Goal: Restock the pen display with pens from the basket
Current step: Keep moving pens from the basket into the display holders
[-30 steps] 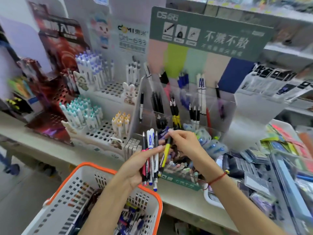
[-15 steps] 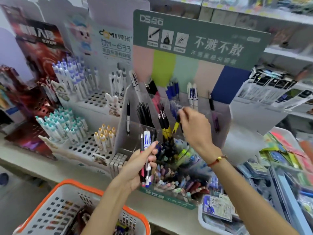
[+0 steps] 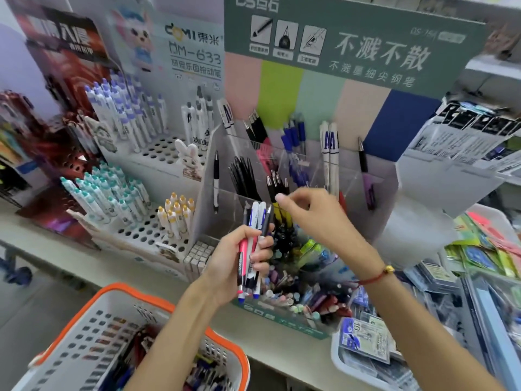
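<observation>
The pen display [image 3: 310, 170], a clear-walled stand with tiered compartments under a green header card, sits on the counter [image 3: 267, 345] at the middle of the view. Its compartments hold black, blue, pink and white pens standing upright or leaning. Just in front of its lower tier, the left hand [image 3: 239, 258] grasps a bundle of pens [image 3: 252, 249], tips down: one pink, some white with blue, one dark, fingers wrapped round their middles. At about 2 o'clock from that bundle the right hand [image 3: 315, 218] hovers over the middle tier near the yellow-and-black pens [image 3: 279, 198]; its thumb and forefinger are close together and the other fingers curl loosely, and as far as the blur allows nothing seems to be held between them. A red cord bracelet [image 3: 375, 275] circles that wrist. The basket [image 3: 118, 300], white with an orange rim, lies at 7 o'clock from the display, below the counter edge, with more pens inside. At 9 o'clock stand white perforated racks [image 3: 158, 153] of capped pens. At 4 o'clock a white tray [image 3: 338, 359] holds packets.
</observation>
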`<state>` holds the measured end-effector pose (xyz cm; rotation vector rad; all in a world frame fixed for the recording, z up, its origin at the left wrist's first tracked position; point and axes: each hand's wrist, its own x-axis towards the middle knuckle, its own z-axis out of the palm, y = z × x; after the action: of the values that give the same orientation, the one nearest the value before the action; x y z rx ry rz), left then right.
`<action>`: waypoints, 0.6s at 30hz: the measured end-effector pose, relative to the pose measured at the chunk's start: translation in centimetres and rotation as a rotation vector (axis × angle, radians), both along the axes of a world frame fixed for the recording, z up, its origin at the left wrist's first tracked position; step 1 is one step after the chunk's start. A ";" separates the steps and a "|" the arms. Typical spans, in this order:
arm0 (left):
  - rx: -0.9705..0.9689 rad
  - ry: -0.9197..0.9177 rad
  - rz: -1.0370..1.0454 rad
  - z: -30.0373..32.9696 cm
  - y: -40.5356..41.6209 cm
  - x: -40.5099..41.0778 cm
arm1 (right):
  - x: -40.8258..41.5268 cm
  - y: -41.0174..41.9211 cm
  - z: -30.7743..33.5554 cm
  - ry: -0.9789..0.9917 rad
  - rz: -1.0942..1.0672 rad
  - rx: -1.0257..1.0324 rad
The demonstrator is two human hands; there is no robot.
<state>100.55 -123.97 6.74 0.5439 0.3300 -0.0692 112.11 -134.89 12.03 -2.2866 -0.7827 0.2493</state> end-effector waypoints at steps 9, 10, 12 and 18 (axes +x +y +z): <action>0.316 0.026 -0.026 1.4 -1.0 -0.4 | -0.1 -1.7 -1.8 0.326 0.029 0.157; 0.347 0.026 -0.048 1.5 -1.2 -0.4 | -0.2 -1.8 -1.7 0.331 0.051 0.140; 0.390 0.012 -0.086 1.9 -1.7 -0.4 | -0.4 -2.0 -1.5 0.328 0.070 0.134; 0.285 -0.030 -0.043 2.4 -2.1 -0.1 | -0.2 -3.5 -0.2 0.382 -0.039 0.319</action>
<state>100.41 -126.07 9.11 0.8335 0.3003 -0.0552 111.93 -138.44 11.87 -1.8755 -0.5356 0.4894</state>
